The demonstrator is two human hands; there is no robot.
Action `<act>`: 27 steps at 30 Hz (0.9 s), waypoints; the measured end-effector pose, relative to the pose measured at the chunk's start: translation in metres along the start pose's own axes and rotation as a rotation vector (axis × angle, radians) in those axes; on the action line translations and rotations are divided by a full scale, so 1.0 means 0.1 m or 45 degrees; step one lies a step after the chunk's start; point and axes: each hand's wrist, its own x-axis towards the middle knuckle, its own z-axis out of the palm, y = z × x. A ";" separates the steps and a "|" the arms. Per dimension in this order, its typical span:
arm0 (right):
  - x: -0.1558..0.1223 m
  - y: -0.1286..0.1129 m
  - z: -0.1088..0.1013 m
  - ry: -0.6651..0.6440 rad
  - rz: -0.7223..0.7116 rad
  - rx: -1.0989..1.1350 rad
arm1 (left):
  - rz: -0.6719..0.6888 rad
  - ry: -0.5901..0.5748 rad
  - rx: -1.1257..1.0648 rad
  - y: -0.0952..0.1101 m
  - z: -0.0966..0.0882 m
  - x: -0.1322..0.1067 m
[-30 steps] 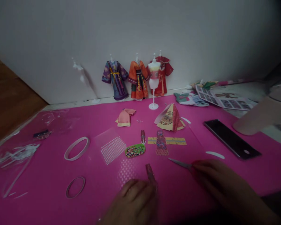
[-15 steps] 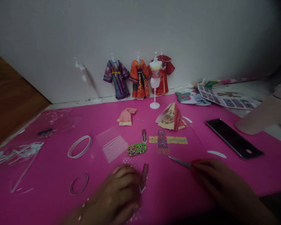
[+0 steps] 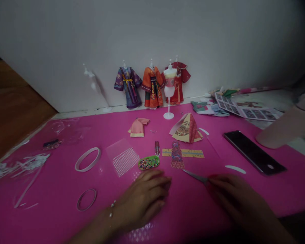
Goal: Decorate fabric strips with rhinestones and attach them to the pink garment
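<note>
My left hand (image 3: 142, 200) lies palm down on the pink mat (image 3: 53, 189), fingers curled together, just below a green oval bead tray (image 3: 148, 162). Whatever sits under those fingers is hidden. My right hand (image 3: 234, 200) grips metal tweezers (image 3: 194, 175) whose tip points left toward a red patterned paper piece (image 3: 176, 154) laid across a yellow strip (image 3: 193, 153). A clear sheet of stick-on gems (image 3: 123, 157) lies left of the bead tray.
A bare white mannequin (image 3: 169, 88) and three dressed ones (image 3: 152, 86) stand at the wall. A folded paper skirt (image 3: 186, 128), pink paper top (image 3: 138, 127), two tape rings (image 3: 88, 159), a phone (image 3: 254, 152), an instruction sheet (image 3: 246, 108) and someone's limb (image 3: 282, 128) surround them.
My left hand moved up and right across the mat. The small red patterned strip it held upright earlier is no longer visible. My right hand stayed put with the tweezers.
</note>
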 end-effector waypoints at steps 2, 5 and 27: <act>0.00 0.00 0.00 -0.001 0.000 0.005 | -0.007 0.006 0.047 0.04 -0.05 -0.05; 0.01 0.00 -0.02 -0.027 0.013 0.005 | -0.038 -0.024 0.196 0.16 -0.06 -0.20; 0.11 0.00 -0.11 -0.186 -0.007 -0.060 | -0.431 0.277 0.505 -0.36 -0.10 0.03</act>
